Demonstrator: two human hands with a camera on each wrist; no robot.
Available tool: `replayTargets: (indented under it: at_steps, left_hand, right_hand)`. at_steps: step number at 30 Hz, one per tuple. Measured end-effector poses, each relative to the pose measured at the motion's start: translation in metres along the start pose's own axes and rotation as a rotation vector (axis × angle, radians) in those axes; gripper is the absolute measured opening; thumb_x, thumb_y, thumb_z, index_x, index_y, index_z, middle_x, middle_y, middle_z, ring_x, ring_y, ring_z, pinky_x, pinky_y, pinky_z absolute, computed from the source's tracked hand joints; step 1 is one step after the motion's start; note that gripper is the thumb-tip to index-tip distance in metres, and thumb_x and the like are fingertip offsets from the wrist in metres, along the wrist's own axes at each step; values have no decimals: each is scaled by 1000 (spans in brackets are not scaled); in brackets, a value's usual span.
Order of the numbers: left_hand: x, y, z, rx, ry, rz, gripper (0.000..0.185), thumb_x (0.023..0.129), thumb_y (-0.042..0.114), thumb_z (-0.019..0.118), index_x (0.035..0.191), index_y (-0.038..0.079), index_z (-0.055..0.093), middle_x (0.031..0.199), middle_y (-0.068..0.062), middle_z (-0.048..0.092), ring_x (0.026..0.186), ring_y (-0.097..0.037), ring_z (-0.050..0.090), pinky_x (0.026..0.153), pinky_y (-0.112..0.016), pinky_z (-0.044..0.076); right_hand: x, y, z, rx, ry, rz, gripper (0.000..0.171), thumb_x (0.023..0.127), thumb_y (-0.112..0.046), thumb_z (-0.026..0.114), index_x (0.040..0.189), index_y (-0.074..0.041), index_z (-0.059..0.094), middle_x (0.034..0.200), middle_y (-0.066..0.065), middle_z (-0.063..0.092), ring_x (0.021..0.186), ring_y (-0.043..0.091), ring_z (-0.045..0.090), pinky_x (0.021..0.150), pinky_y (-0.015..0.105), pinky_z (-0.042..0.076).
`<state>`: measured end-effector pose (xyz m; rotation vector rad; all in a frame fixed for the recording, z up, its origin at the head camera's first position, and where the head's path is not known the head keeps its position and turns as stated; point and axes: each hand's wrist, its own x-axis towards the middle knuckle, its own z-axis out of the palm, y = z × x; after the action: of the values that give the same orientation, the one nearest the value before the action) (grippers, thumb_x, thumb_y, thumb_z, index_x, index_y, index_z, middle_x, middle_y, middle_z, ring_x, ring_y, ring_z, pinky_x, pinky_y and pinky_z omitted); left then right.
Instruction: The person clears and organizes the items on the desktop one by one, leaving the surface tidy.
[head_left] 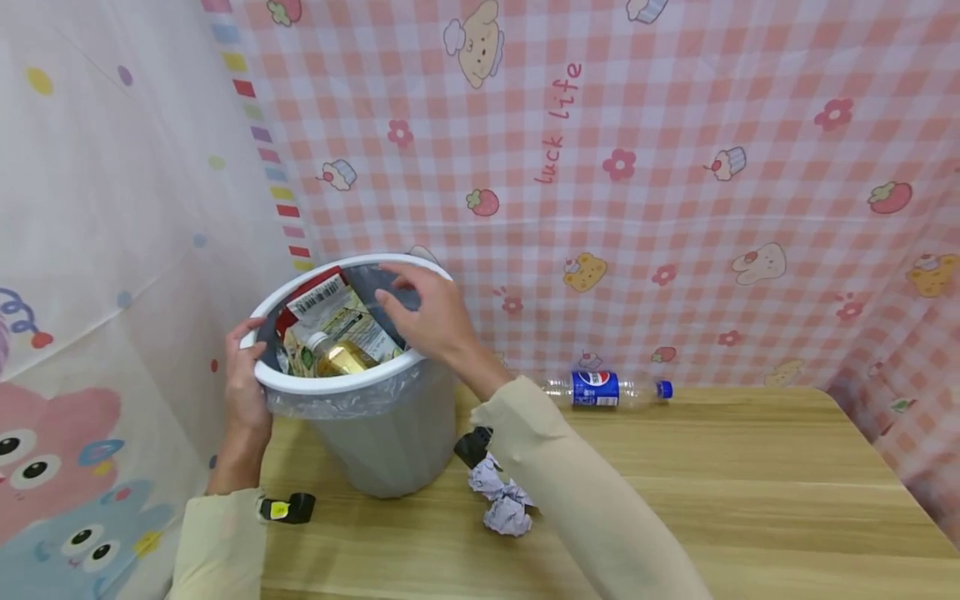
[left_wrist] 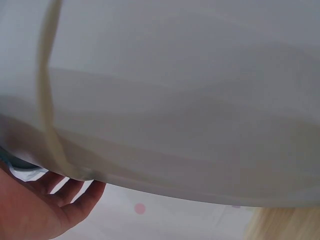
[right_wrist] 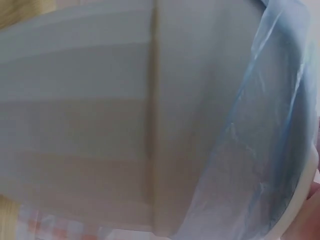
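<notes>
Both wrist views are filled by the bin (head_left: 390, 442), gripped by the left hand (head_left: 243, 383), the right hand (head_left: 427, 317) spread above; a bottle (head_left: 607, 389) lies beyond

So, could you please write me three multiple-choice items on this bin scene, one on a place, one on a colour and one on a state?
1. Where does the Pepsi bottle lie?
A. inside the bin
B. on the table by the checked backdrop
C. in the right hand

2. What colour is the ring round the top of the bin?
A. white
B. red
C. black

3. What is the left hand doing?
A. resting flat on the table
B. holding the crumpled paper
C. gripping the bin's rim

Answers:
1 B: the bottle lies on its side on the wooden table, at its far edge, right of the bin.
2 A: the white ring sits over a clear liner on the grey bin.
3 C: its fingers curl over the rim's left side, while the right hand rests on the far side and the crumpled paper lies on the table.
</notes>
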<state>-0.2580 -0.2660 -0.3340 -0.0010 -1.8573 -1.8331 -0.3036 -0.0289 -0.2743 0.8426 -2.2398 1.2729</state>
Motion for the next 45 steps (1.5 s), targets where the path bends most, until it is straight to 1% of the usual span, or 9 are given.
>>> replayTargets:
  at_steps: [5,10,14,21,25,31,37,41,45]
  left_hand:
    - [0,0,1,4,-1,1,42,101,21,26,141,17,39,154,-7,27,137,-23,28,115,-37,19]
    - [1,0,1,-3,-5,5,42,101,21,27,141,16,39,154,-7,27,137,-23,28,115,-37,19]
    - [0,0,0,0,1,-4,41,101,21,26,140,17,39,154,-7,27,137,-24,29,115,-38,21]
    - [0,0,1,-4,-2,-7,41,102,21,26,141,18,39,154,-6,27,137,-23,28,116,-37,20]
    - [0,0,1,-18,6,-8,41,101,20,26,140,17,39,153,-5,28,136,-23,29,115,-37,20]
    - [-1,1,1,-26,7,-7,41,101,20,27,140,17,40,151,-4,28,136,-23,29,115,-37,21]
    - [-1,2,0,-20,7,-14,41,101,21,27,140,18,40,152,-4,28,137,-23,29,116,-39,20]
    - [0,1,0,-10,2,-23,41,102,22,26,141,19,39,154,-5,27,137,-23,29,116,-39,21]
    - [-1,1,0,-18,0,-24,42,102,21,26,141,18,39,154,-6,27,138,-24,29,116,-38,21]
  right_hand:
    - [-4,3,-3,72,69,-32,36,95,-19,62,129,-10,64,118,9,66,119,21,56,106,36,39]
    - [-8,1,-8,116,111,-25,34,95,-19,62,127,-10,66,120,9,64,124,21,51,108,36,36]
    - [-13,1,-12,152,148,-10,31,95,-18,63,125,-10,67,120,9,63,117,19,53,101,35,41]
    - [-19,11,-22,201,243,-48,27,94,-12,63,120,-6,68,112,10,68,107,22,60,94,34,45]
    - [-24,18,-27,183,311,-54,25,93,-11,61,116,-5,69,108,11,69,103,21,62,90,36,47]
    - [-30,30,-37,172,410,-110,22,93,-8,60,112,-1,69,105,13,71,97,21,63,85,42,49]
    - [-38,41,-50,186,416,-51,22,94,-9,60,113,-4,69,103,13,69,94,21,61,83,44,50]
    - [-44,50,-60,184,399,-28,21,96,-10,59,114,-6,68,102,10,69,92,19,61,83,40,49]
    - [-49,58,-75,183,403,-4,21,96,-9,60,114,-6,68,98,13,70,86,21,62,80,36,48]
